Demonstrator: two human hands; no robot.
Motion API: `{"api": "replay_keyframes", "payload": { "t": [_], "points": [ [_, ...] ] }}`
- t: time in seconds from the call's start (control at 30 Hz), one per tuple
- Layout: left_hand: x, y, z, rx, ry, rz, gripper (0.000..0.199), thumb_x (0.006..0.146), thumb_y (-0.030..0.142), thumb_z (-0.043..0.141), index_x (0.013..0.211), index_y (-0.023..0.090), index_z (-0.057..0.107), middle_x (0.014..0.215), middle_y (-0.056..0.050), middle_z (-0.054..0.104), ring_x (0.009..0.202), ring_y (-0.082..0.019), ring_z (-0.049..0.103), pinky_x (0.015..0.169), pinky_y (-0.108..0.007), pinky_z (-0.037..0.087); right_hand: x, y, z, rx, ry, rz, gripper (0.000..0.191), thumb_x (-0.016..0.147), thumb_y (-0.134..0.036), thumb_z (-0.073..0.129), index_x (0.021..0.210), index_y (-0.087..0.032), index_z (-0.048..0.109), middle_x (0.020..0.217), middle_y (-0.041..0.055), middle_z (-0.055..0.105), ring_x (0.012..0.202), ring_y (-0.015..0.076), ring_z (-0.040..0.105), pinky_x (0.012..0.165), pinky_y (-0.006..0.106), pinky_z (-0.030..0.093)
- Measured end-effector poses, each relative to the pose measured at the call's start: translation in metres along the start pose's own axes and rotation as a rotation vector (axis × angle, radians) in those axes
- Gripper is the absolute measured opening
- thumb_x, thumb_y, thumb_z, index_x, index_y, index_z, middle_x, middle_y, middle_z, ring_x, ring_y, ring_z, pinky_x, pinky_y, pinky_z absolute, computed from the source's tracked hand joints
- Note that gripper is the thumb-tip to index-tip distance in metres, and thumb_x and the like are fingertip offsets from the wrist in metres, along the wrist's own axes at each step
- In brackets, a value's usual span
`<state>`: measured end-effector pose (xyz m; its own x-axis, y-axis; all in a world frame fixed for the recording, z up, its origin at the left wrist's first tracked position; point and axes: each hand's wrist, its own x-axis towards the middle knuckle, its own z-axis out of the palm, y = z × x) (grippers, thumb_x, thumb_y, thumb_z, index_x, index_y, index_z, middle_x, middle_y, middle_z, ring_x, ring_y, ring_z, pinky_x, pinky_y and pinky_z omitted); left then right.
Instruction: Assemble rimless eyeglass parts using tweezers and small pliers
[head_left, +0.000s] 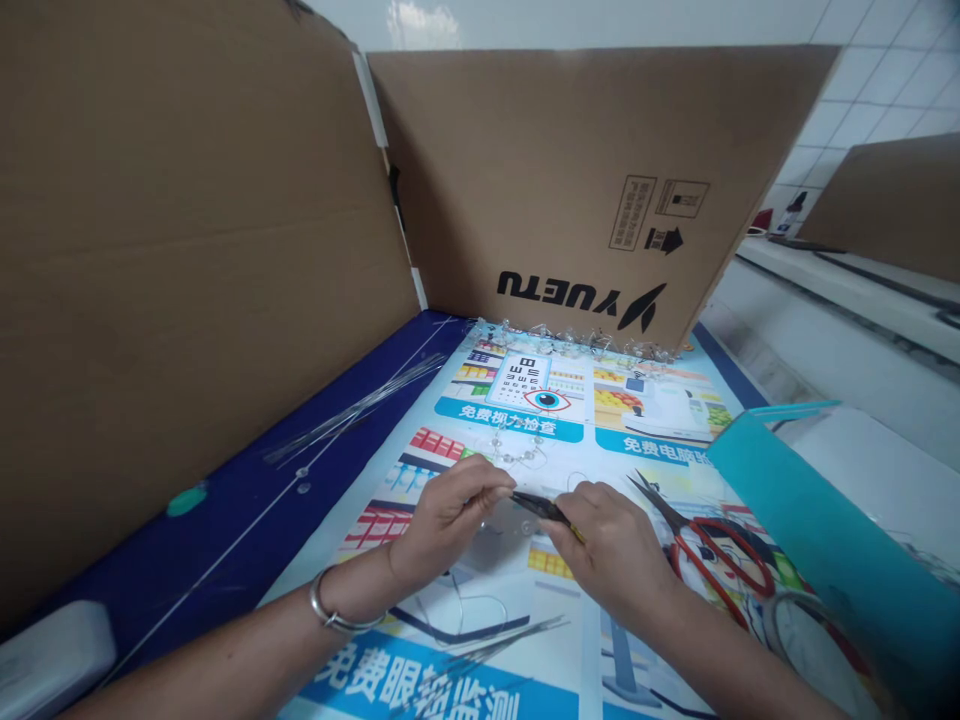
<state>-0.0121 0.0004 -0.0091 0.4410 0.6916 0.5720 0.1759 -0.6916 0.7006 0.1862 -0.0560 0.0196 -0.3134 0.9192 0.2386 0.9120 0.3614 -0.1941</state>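
Observation:
My right hand point(611, 545) is wrapped around a pair of small dark pliers point(534, 503), their tip pointing left. At that tip, the thumb and fingers of my left hand point(456, 500) are pinched together. What they hold is too small to make out. A little beyond my hands lies a loop of clear beads point(517, 455) on the printed sheet. Another clear bead point(527, 528) shows beneath the pliers. Red-handled scissors point(720, 555) lie with their blades apart, to the right of my right hand.
Cardboard panels point(187, 250) stand at left and back. Several clear beaded pieces point(592, 345) line the back panel's foot. Thin wires point(360, 405) lie at left, more wires point(502, 645) in front. A teal box point(832, 530) and clear round container point(806, 625) are at right.

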Motion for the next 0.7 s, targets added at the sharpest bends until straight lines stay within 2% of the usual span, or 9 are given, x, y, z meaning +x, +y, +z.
{"api": "replay_keyframes", "payload": {
  "t": [0.33, 0.4, 0.53, 0.7],
  "points": [
    [0.003, 0.001, -0.001, -0.035, -0.023, -0.032, 0.011, 0.081, 0.014, 0.050, 0.085, 0.016, 0.060, 0.071, -0.003, 0.057, 0.069, -0.011, 0.050, 0.065, -0.025, 0.039, 0.000, 0.002, 0.007, 0.009, 0.021, 0.017, 0.022, 0.084, -0.036, 0.045, 0.078, -0.018, 0.056, 0.077, 0.0055, 0.056, 0.076, 0.0177, 0.049, 0.066, 0.027, 0.034],
    [0.004, 0.001, 0.000, -0.093, -0.014, -0.109, 0.011, 0.082, 0.017, 0.049, 0.082, 0.016, 0.059, 0.070, -0.003, 0.055, 0.069, -0.012, 0.049, 0.066, -0.025, 0.039, 0.000, 0.003, 0.014, 0.051, 0.040, 0.059, 0.022, 0.084, -0.037, 0.045, 0.077, -0.018, 0.055, 0.078, 0.0056, 0.055, 0.076, 0.0175, 0.049, 0.065, 0.027, 0.034],
    [0.009, -0.001, 0.001, -0.323, 0.053, -0.358, 0.015, 0.083, 0.025, 0.047, 0.075, 0.015, 0.056, 0.068, -0.001, 0.052, 0.065, -0.011, 0.048, 0.063, -0.024, 0.038, -0.002, 0.004, 0.028, 0.259, 0.079, 0.132, 0.022, 0.085, -0.036, 0.043, 0.074, -0.019, 0.049, 0.074, 0.0027, 0.052, 0.072, 0.0150, 0.047, 0.061, 0.024, 0.034],
    [0.011, -0.003, 0.003, -0.548, 0.088, -0.424, 0.014, 0.082, 0.025, 0.050, 0.074, 0.015, 0.056, 0.070, 0.000, 0.051, 0.066, -0.010, 0.048, 0.063, -0.022, 0.037, -0.004, 0.002, 0.031, 0.425, 0.129, 0.118, 0.020, 0.085, -0.036, 0.043, 0.073, -0.019, 0.046, 0.074, 0.0018, 0.050, 0.074, 0.0152, 0.046, 0.064, 0.025, 0.035]
  ]
}}
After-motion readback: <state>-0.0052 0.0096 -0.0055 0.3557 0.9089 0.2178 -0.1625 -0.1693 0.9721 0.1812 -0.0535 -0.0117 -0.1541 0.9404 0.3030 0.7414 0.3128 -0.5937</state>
